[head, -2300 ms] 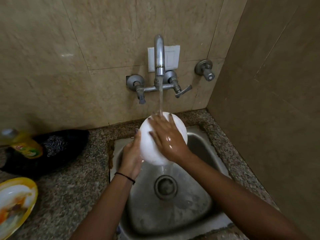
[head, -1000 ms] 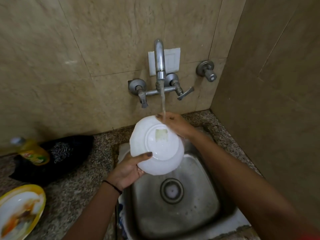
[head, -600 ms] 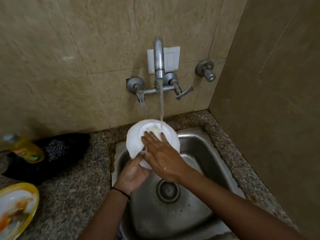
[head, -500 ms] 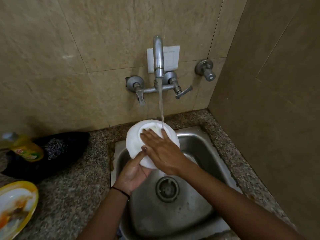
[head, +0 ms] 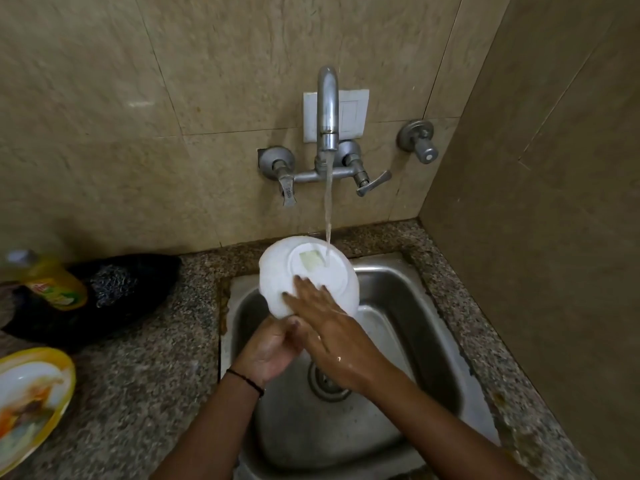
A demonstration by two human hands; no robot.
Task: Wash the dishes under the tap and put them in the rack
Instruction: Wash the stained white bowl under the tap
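Plate, white, underside toward me, stands tilted over the sink just beyond both my hands, its far rim under the tap stream. My left hand pinches the near rim from below; my right hand lies flat and released on its back, rubbing. Left of my hands on the surface waits a dirty yellow-rimmed plate. No rack in view.

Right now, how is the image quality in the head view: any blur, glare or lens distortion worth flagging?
Head view: strong wide-angle bending, with the wall tiles and the sink rim curving outward; the yellow bottle and used plate at the left edge are soft; the right hand on the white plate is slightly motion-blurred; small wet glints on that hand and a faint wall highlight; corners dim.
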